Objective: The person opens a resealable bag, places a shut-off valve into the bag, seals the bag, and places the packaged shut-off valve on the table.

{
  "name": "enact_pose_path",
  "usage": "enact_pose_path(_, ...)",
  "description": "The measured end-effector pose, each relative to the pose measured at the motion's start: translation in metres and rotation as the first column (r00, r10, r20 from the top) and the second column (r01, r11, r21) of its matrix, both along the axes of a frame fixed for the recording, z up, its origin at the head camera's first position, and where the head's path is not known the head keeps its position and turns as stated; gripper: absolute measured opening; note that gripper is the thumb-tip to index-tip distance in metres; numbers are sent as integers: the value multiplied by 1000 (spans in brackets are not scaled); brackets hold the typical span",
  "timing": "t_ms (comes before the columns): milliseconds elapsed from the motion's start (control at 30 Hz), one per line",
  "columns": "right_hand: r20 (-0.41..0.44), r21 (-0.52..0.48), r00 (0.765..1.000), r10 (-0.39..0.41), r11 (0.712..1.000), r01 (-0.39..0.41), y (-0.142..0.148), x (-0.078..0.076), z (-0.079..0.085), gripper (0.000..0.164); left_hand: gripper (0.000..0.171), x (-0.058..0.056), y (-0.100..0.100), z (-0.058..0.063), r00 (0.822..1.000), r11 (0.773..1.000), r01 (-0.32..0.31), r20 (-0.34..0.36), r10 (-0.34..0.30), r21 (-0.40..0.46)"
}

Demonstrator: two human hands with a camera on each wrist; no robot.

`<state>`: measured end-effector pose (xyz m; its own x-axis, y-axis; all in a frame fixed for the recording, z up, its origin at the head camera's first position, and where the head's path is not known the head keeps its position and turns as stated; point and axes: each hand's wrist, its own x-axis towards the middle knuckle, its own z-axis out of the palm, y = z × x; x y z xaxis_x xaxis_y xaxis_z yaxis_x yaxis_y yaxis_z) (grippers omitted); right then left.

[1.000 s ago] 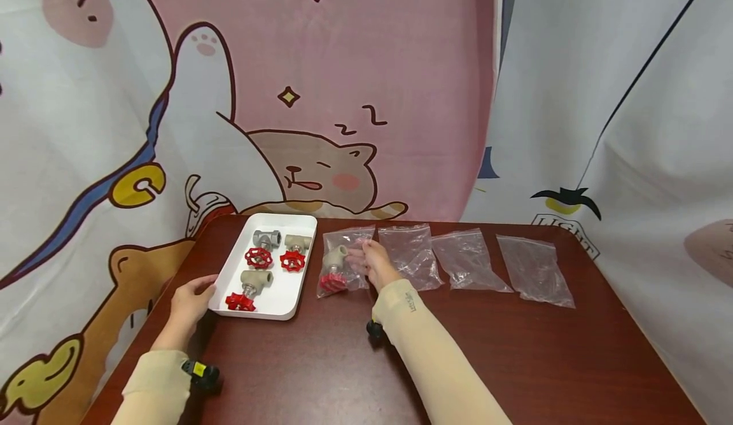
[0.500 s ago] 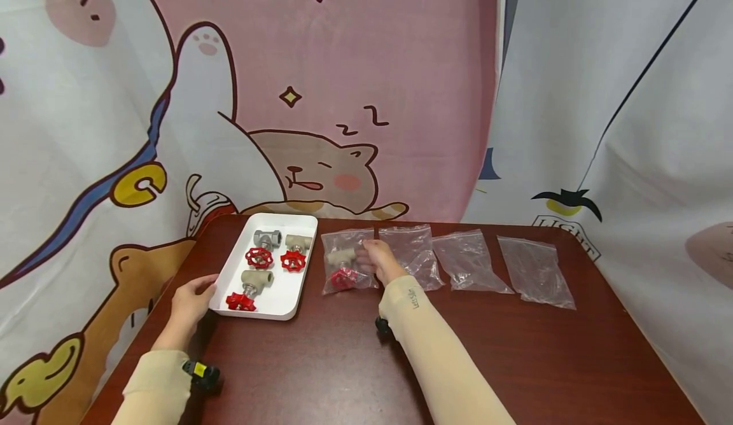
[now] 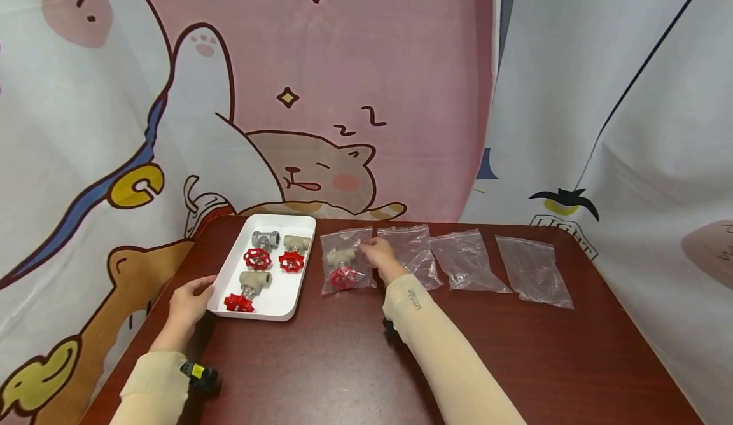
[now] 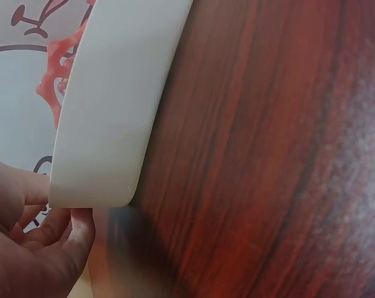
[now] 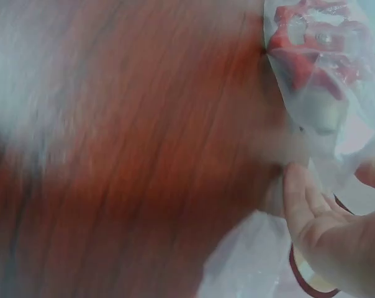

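"How are the hands placed?"

"The left hand (image 3: 191, 299) pinches the near corner of the white tray (image 3: 277, 299), presumably to steady it. The right hand (image 3: 379, 256) is at the edge of a clear bag (image 3: 338, 239), thumb and fingers apart; whether they touch the plastic, I can't tell."

"And the valve (image 3: 342, 258)?"

"Inside that bag, just left of the right hand."

"What else is about?"

"Three more valves (image 3: 254, 280) in the tray, right of the left hand. Beyond the right hand, three other bags (image 3: 471, 261) lie flat, probably spaced for easy reach; that hand partly hides the nearest."
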<state>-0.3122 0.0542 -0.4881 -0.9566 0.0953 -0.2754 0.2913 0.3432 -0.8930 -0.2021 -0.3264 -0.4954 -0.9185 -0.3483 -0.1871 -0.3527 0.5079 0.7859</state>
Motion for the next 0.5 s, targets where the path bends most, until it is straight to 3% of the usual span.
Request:
enact_pose_path(100, -41, 177, 999, 23, 984, -16, 5, -1, 5, 39, 41, 0, 0, 1, 1000, 1000, 1, 6, -1, 7)
enact_pose_path(167, -62, 237, 998, 25, 972, -9, 9, -1, 8, 42, 42, 0, 0, 1, 1000, 1000, 1, 10, -1, 8)
enact_pose_path(333, -71, 191, 997, 22, 981, -8, 20, -2, 12, 43, 42, 0, -2, 0, 1000, 1000, 0, 9, 0, 15)
enact_pose_path(367, -133, 164, 990, 44, 986, -22, 27, -11, -2, 41, 42, 1, -2, -1, 1000, 1000, 0, 8, 0, 15)
enact_pose_path(500, -204, 205, 972, 117, 976, -75, 42, -16, -8, 36, 43, 1, -2, 0, 1000, 1000, 9, 9, -9, 19)
